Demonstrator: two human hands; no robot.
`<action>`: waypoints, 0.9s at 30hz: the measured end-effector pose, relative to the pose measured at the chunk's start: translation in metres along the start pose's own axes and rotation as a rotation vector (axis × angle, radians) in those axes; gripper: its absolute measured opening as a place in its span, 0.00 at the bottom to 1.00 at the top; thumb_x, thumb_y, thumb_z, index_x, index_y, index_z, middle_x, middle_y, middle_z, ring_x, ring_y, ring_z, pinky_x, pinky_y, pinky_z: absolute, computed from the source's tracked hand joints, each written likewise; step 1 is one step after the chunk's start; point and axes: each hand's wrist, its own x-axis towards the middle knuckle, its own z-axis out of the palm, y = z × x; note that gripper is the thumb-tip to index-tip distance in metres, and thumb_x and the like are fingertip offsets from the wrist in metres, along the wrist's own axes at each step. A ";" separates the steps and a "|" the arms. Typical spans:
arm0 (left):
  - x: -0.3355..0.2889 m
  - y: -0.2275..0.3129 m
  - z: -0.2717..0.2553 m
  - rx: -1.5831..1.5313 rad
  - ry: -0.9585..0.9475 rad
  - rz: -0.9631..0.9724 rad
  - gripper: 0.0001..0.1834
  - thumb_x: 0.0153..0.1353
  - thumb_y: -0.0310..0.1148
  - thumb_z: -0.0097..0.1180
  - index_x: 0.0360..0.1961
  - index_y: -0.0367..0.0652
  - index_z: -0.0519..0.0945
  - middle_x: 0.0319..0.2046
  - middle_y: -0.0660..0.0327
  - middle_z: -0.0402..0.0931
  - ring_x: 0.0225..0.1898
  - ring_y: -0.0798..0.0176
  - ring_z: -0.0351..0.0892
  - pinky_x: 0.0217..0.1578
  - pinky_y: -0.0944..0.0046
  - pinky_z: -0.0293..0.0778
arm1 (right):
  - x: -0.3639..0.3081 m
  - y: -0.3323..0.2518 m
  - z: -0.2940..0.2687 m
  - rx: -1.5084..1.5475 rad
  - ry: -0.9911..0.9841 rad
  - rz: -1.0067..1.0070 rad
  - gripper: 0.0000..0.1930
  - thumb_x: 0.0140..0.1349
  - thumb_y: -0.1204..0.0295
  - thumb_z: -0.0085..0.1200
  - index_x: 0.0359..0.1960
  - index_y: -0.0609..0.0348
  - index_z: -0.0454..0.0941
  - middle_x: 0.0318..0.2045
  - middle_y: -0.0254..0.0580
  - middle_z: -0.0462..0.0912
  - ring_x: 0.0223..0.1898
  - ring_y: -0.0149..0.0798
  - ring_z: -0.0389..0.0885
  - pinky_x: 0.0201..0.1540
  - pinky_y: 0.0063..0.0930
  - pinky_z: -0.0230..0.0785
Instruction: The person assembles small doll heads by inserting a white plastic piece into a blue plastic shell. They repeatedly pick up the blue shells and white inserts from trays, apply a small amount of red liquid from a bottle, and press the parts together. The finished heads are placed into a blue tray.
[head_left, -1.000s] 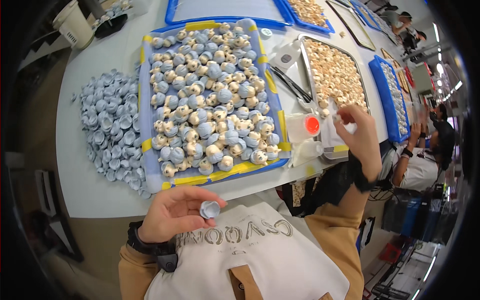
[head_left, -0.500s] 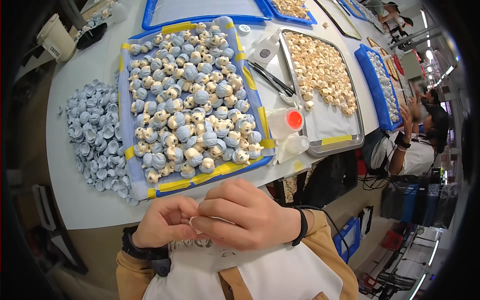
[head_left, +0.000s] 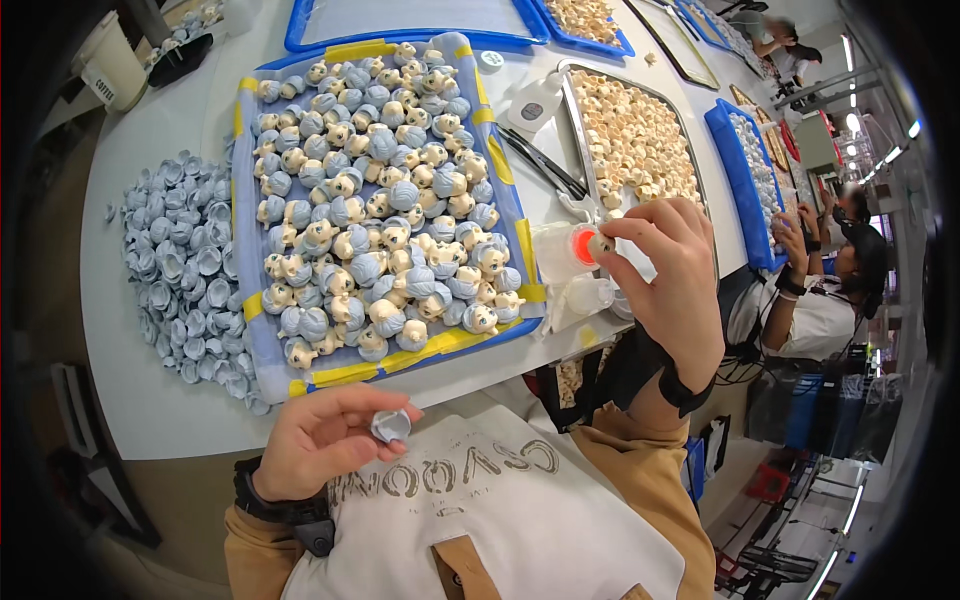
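My left hand (head_left: 318, 446), near the table's front edge, pinches a hollow blue-grey doll hair piece (head_left: 391, 426) between thumb and fingers. My right hand (head_left: 672, 280) is raised further right and grips a small cream doll face part (head_left: 600, 246) with thumb and forefinger. That part is right beside the red top of a translucent container (head_left: 556, 251); whether they touch, I cannot tell. Ahead of my hands, a blue tray (head_left: 525, 252) edged with yellow tape holds many doll heads (head_left: 395, 200) with blue-grey hair. Left of it lies a heap of loose hair pieces (head_left: 185, 270).
A metal tray (head_left: 577, 125) of cream parts stands at the right, partly behind my right hand. Black tweezers (head_left: 545, 160) and a white bottle (head_left: 536, 102) lie between the trays. Another blue tray (head_left: 735, 160) is further right, near people seated there.
My hands, together before, have come apart. The right one moved up and right to the red-topped container with the face part; the left stays low, turned to show the hair piece.
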 end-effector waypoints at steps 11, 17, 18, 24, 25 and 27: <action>0.000 -0.003 -0.002 -0.050 0.068 0.016 0.20 0.55 0.22 0.50 0.51 0.31 0.66 0.44 0.49 0.71 0.37 0.66 0.75 0.38 0.68 0.74 | -0.014 0.000 0.003 0.018 0.034 0.093 0.07 0.45 0.72 0.60 0.26 0.58 0.75 0.25 0.37 0.74 0.32 0.42 0.71 0.42 0.34 0.58; 0.006 -0.005 0.004 -0.052 0.109 0.109 0.18 0.54 0.22 0.51 0.46 0.33 0.66 0.42 0.52 0.71 0.37 0.65 0.75 0.38 0.67 0.74 | -0.029 -0.019 0.009 0.120 0.208 0.140 0.11 0.40 0.75 0.62 0.28 0.59 0.75 0.26 0.39 0.75 0.31 0.42 0.71 0.40 0.33 0.58; 0.007 -0.005 0.004 -0.054 0.103 0.103 0.17 0.54 0.22 0.51 0.46 0.33 0.66 0.42 0.53 0.71 0.38 0.65 0.75 0.38 0.67 0.74 | -0.031 -0.029 0.008 0.252 0.219 0.078 0.14 0.37 0.75 0.64 0.29 0.59 0.76 0.27 0.39 0.76 0.31 0.42 0.72 0.40 0.34 0.60; 0.009 -0.006 0.007 -0.111 0.064 0.058 0.18 0.53 0.21 0.53 0.46 0.33 0.66 0.41 0.55 0.71 0.41 0.64 0.74 0.42 0.66 0.72 | -0.022 -0.090 0.018 0.653 0.014 -0.286 0.14 0.38 0.70 0.65 0.30 0.55 0.77 0.26 0.33 0.75 0.30 0.35 0.73 0.48 0.38 0.60; 0.008 -0.006 0.006 -0.101 0.060 0.069 0.18 0.52 0.21 0.53 0.45 0.33 0.66 0.41 0.55 0.71 0.41 0.65 0.74 0.43 0.66 0.72 | -0.020 -0.095 0.019 0.652 0.007 -0.301 0.13 0.40 0.71 0.63 0.29 0.55 0.76 0.26 0.32 0.74 0.30 0.35 0.73 0.47 0.37 0.60; 0.008 -0.009 0.004 -0.082 0.051 0.094 0.18 0.52 0.20 0.54 0.45 0.33 0.67 0.41 0.55 0.72 0.42 0.65 0.74 0.43 0.66 0.72 | -0.015 -0.100 0.022 0.642 -0.028 -0.339 0.11 0.41 0.71 0.62 0.28 0.55 0.74 0.25 0.31 0.72 0.30 0.35 0.71 0.46 0.36 0.61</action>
